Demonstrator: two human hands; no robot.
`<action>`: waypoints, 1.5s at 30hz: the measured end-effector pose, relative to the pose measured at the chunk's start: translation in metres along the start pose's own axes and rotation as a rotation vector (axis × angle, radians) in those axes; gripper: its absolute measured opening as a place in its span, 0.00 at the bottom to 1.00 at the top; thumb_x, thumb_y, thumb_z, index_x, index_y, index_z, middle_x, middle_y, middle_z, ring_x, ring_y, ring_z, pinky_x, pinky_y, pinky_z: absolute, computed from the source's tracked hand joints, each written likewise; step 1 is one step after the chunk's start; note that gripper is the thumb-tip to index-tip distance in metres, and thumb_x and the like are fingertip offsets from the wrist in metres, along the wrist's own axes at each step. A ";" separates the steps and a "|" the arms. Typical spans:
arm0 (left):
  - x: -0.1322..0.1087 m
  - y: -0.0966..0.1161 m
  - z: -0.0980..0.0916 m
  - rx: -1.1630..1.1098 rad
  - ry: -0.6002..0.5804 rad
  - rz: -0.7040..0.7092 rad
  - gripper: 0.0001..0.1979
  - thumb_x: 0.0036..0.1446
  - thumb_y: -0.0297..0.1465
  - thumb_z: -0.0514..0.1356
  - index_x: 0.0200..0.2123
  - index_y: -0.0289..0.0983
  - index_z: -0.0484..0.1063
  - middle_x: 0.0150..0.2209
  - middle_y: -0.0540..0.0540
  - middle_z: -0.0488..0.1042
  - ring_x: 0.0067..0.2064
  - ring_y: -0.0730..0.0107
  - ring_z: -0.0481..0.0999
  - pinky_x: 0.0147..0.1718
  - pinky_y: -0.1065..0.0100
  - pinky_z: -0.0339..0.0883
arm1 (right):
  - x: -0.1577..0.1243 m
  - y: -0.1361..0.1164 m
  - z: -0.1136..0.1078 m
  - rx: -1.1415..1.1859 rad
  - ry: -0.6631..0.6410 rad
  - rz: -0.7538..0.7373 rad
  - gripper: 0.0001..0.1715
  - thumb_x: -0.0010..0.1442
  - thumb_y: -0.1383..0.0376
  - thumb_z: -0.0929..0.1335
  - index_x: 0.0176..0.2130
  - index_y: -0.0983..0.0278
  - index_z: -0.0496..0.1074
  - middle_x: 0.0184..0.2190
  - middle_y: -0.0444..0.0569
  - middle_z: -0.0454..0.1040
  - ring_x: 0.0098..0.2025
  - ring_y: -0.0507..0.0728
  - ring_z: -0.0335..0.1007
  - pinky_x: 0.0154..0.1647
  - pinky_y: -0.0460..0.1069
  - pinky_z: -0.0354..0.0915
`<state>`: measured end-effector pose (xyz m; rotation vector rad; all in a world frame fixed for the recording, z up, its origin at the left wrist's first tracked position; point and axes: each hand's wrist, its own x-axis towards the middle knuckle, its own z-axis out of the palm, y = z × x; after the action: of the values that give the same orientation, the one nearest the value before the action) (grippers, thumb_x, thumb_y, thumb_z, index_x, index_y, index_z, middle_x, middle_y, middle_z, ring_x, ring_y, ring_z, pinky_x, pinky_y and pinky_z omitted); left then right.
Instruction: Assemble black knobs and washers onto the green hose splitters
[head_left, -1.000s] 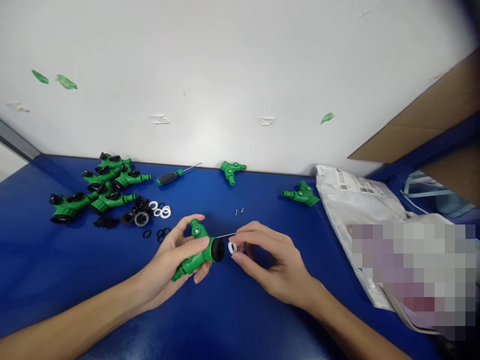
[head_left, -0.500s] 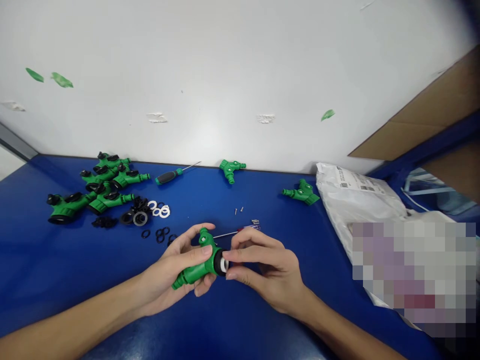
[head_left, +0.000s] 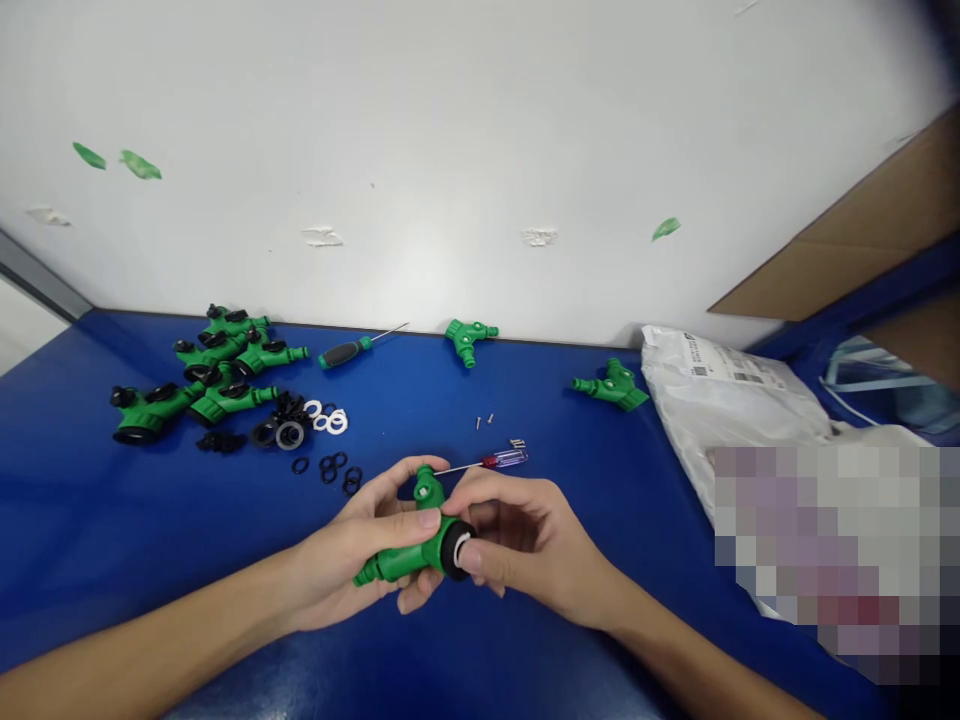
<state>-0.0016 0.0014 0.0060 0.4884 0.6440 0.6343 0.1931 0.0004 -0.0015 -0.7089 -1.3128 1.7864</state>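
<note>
My left hand (head_left: 375, 540) is wrapped around a green Y-shaped hose splitter (head_left: 411, 562), its thumb lying along the body. A black collar (head_left: 454, 545) rings the splitter's wide end, which faces right. Inside that opening a white washer (head_left: 460, 546) shows in part. My right hand (head_left: 525, 535) is closed at the collar: its thumb presses on the washer, the index fingertip touches the green body, and the other fingers are partly hidden behind. Just beyond the hands lies a small screwdriver (head_left: 506, 459) with a clear and red handle.
At the left are several green splitters with black valves (head_left: 154, 412), black parts and white washers (head_left: 337, 421), and black O-rings (head_left: 328, 468). A green-black screwdriver (head_left: 345, 354), two bare splitters (head_left: 470, 340), small screws (head_left: 517, 443) and a plastic bag (head_left: 712, 380) lie farther back and right.
The white washer has gone deeper into the black collar. My right thumb has moved onto the opening and the index finger up onto the green body. The view has shifted slightly.
</note>
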 end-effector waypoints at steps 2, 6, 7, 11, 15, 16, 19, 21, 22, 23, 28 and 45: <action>0.001 -0.001 0.000 0.001 -0.024 -0.003 0.30 0.52 0.34 0.71 0.55 0.40 0.63 0.33 0.48 0.75 0.22 0.74 0.76 0.16 0.76 0.64 | 0.000 0.000 -0.001 0.045 -0.027 0.103 0.15 0.53 0.64 0.77 0.40 0.65 0.74 0.25 0.41 0.70 0.21 0.46 0.69 0.17 0.39 0.64; 0.001 -0.003 -0.001 0.031 -0.042 0.017 0.27 0.54 0.34 0.70 0.55 0.40 0.63 0.33 0.49 0.74 0.20 0.77 0.74 0.17 0.76 0.65 | 0.000 0.002 -0.001 0.095 -0.042 0.149 0.16 0.54 0.62 0.77 0.38 0.65 0.71 0.23 0.39 0.69 0.20 0.45 0.70 0.18 0.39 0.66; 0.001 -0.004 -0.002 0.047 -0.038 0.028 0.27 0.55 0.34 0.69 0.55 0.41 0.63 0.33 0.49 0.74 0.21 0.76 0.74 0.17 0.76 0.65 | 0.000 0.003 0.000 0.107 -0.036 0.139 0.16 0.54 0.62 0.77 0.37 0.65 0.70 0.25 0.39 0.69 0.20 0.45 0.70 0.18 0.39 0.66; 0.001 -0.004 -0.006 0.113 -0.058 0.042 0.28 0.55 0.34 0.69 0.56 0.42 0.61 0.34 0.49 0.73 0.23 0.74 0.75 0.17 0.75 0.65 | -0.003 0.002 0.003 0.128 -0.045 0.128 0.15 0.55 0.64 0.76 0.36 0.64 0.67 0.30 0.40 0.68 0.23 0.45 0.72 0.21 0.40 0.69; 0.001 -0.004 -0.006 0.175 -0.060 0.046 0.29 0.57 0.36 0.68 0.57 0.42 0.59 0.34 0.48 0.72 0.24 0.73 0.75 0.18 0.75 0.65 | -0.005 0.001 0.006 0.086 -0.041 0.108 0.13 0.57 0.66 0.75 0.35 0.65 0.67 0.32 0.41 0.68 0.24 0.45 0.72 0.23 0.40 0.71; 0.001 -0.004 -0.006 0.183 -0.055 0.052 0.29 0.57 0.36 0.68 0.57 0.42 0.59 0.34 0.48 0.72 0.25 0.73 0.75 0.18 0.75 0.65 | -0.005 0.001 0.007 0.074 -0.029 0.101 0.13 0.58 0.66 0.74 0.34 0.65 0.66 0.32 0.41 0.67 0.24 0.44 0.71 0.24 0.40 0.71; 0.000 -0.004 -0.006 0.205 -0.055 0.063 0.31 0.56 0.36 0.68 0.58 0.42 0.58 0.35 0.47 0.73 0.26 0.70 0.77 0.18 0.75 0.65 | -0.005 0.000 0.006 0.060 0.004 0.103 0.13 0.58 0.66 0.75 0.34 0.64 0.66 0.31 0.40 0.67 0.24 0.44 0.70 0.24 0.40 0.71; 0.000 -0.003 -0.007 0.223 -0.074 0.060 0.32 0.56 0.36 0.68 0.58 0.43 0.57 0.34 0.46 0.73 0.29 0.64 0.80 0.18 0.75 0.65 | -0.005 -0.002 0.005 0.071 -0.010 0.115 0.13 0.56 0.66 0.75 0.34 0.65 0.67 0.33 0.42 0.67 0.25 0.45 0.71 0.24 0.41 0.72; -0.001 -0.003 -0.007 0.227 -0.083 0.056 0.32 0.56 0.36 0.68 0.58 0.43 0.57 0.34 0.46 0.73 0.31 0.61 0.81 0.18 0.75 0.66 | -0.005 -0.003 0.004 0.080 -0.029 0.113 0.12 0.56 0.67 0.75 0.35 0.65 0.69 0.35 0.42 0.67 0.25 0.45 0.72 0.25 0.41 0.72; -0.001 -0.002 -0.007 0.227 -0.091 0.055 0.32 0.56 0.37 0.68 0.59 0.43 0.57 0.34 0.45 0.74 0.33 0.58 0.81 0.18 0.75 0.66 | -0.005 -0.004 0.003 0.089 -0.050 0.101 0.12 0.56 0.67 0.75 0.36 0.66 0.69 0.36 0.43 0.67 0.27 0.46 0.74 0.26 0.42 0.73; -0.001 -0.002 -0.005 0.213 -0.066 0.080 0.31 0.57 0.36 0.68 0.59 0.43 0.58 0.36 0.43 0.75 0.34 0.58 0.82 0.18 0.74 0.66 | -0.006 -0.002 0.005 0.056 -0.035 0.021 0.09 0.58 0.69 0.74 0.36 0.66 0.70 0.37 0.43 0.66 0.28 0.47 0.75 0.27 0.42 0.73; -0.001 -0.001 -0.001 0.093 0.003 0.004 0.26 0.55 0.34 0.69 0.55 0.39 0.64 0.32 0.50 0.74 0.19 0.81 0.71 0.17 0.76 0.64 | -0.003 0.007 0.007 0.066 -0.006 -0.007 0.11 0.61 0.64 0.72 0.36 0.64 0.66 0.30 0.40 0.66 0.22 0.44 0.67 0.22 0.42 0.67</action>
<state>-0.0024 0.0003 0.0050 0.5753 0.6774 0.6105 0.1869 -0.0073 -0.0064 -0.6621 -1.2526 1.8196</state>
